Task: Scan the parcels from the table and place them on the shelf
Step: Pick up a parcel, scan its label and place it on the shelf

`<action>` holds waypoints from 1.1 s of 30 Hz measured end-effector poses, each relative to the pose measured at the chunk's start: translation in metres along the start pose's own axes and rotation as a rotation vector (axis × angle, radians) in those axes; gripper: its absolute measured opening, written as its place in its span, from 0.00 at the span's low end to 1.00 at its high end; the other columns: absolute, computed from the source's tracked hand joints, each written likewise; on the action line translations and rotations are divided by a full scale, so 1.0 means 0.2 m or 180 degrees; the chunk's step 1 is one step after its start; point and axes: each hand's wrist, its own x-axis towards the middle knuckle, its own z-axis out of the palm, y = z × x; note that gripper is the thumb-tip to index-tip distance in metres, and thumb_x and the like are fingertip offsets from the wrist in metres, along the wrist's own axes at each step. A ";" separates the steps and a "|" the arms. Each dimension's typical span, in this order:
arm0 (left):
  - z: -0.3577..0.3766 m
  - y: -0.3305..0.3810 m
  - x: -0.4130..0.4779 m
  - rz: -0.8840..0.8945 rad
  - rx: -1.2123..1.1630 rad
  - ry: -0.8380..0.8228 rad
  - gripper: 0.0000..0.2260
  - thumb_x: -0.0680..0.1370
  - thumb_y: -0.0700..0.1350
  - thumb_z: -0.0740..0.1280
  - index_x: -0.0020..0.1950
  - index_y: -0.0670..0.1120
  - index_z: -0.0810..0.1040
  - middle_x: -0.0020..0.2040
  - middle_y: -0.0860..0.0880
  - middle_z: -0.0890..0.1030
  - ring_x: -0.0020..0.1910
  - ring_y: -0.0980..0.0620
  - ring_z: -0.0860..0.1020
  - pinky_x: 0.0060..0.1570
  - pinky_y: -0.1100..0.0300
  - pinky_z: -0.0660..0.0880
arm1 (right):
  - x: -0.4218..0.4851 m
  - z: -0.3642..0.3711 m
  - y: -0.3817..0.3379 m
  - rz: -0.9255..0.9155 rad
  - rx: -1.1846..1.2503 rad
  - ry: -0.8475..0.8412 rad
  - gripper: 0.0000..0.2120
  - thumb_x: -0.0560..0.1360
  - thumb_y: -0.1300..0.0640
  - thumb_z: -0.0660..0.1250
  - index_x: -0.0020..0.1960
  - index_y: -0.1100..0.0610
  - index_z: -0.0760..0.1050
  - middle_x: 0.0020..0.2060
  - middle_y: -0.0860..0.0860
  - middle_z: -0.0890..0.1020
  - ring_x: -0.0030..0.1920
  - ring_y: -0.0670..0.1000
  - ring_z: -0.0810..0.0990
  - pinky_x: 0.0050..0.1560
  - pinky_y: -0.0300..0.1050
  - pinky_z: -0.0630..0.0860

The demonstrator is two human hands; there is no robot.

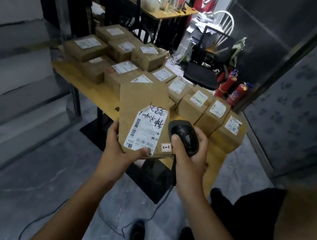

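My left hand grips the near end of a long brown cardboard parcel and holds it above the table's front edge. Its white shipping label, with barcodes and black handwriting, faces up. My right hand is closed around a black barcode scanner, thumb on top, right beside the label. Several more brown labelled parcels stand in rows on the yellow wooden table. No shelf is clearly in view.
The scanner's black cable trails over the grey floor by my feet. Red fire extinguishers stand right of the table, a black office chair behind it. A second cluttered table is further back. A dark wall closes the right side.
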 end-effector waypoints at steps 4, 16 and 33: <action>-0.13 0.23 0.23 0.0352 0.0192 0.0536 0.44 0.68 0.43 0.83 0.76 0.54 0.60 0.69 0.57 0.74 0.64 0.64 0.77 0.61 0.59 0.80 | 0.26 0.31 -0.15 -0.0186 0.0198 -0.0440 0.25 0.77 0.52 0.77 0.69 0.41 0.71 0.59 0.43 0.80 0.54 0.39 0.83 0.52 0.37 0.81; -0.33 0.94 0.66 0.1212 0.0786 0.1699 0.43 0.67 0.49 0.83 0.75 0.54 0.62 0.67 0.55 0.76 0.64 0.56 0.80 0.58 0.55 0.82 | 0.84 0.94 -0.62 -0.0884 0.1000 -0.1552 0.24 0.77 0.50 0.76 0.70 0.43 0.71 0.59 0.39 0.79 0.54 0.32 0.80 0.50 0.30 0.78; -0.75 1.41 0.75 0.1728 0.1103 0.3080 0.37 0.70 0.48 0.79 0.76 0.51 0.67 0.63 0.50 0.81 0.57 0.55 0.84 0.48 0.61 0.83 | 0.88 1.81 -1.02 -0.1011 0.1881 -0.2697 0.29 0.72 0.46 0.78 0.68 0.42 0.69 0.57 0.40 0.79 0.52 0.33 0.81 0.49 0.33 0.81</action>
